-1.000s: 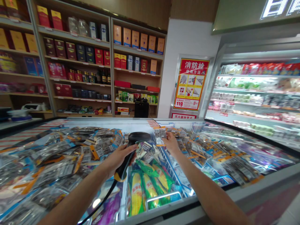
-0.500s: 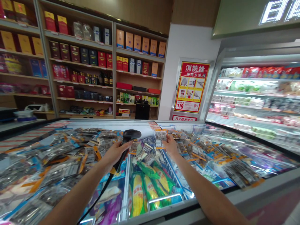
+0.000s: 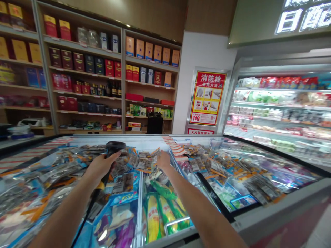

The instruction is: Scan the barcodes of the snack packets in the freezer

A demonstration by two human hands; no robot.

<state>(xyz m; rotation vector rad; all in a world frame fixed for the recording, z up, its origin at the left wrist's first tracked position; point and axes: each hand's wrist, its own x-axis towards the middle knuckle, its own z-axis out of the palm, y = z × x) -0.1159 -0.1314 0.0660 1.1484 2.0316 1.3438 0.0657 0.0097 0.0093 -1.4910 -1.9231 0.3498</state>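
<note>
My left hand (image 3: 100, 167) is wrapped round the grip of a black barcode scanner (image 3: 115, 146), its head tilted over a chest freezer. A black cable trails from the handle toward me. My right hand (image 3: 163, 160) reaches over the middle of the freezer, fingers closed on the edge of a small clear packet (image 3: 156, 151) with orange trim; the fingertips are partly hidden. More such packets (image 3: 143, 162) lie just left of that hand. Below my right forearm, bagged corn cobs (image 3: 153, 217) in green and yellow wrapping fill a wire basket.
Flat packets (image 3: 62, 168) heap the freezer's left side, and others (image 3: 230, 168) cover its right. A black-edged glass lid (image 3: 214, 196) lies right of my forearm. Boxed goods stand on wall shelves (image 3: 85, 74) behind. A lit chiller (image 3: 279, 117) is at right.
Both hands have shifted left, the scanner and the packet with them. Several packets now lie left of my right hand, by the divider. A black lid edge now shows right of my forearm.
</note>
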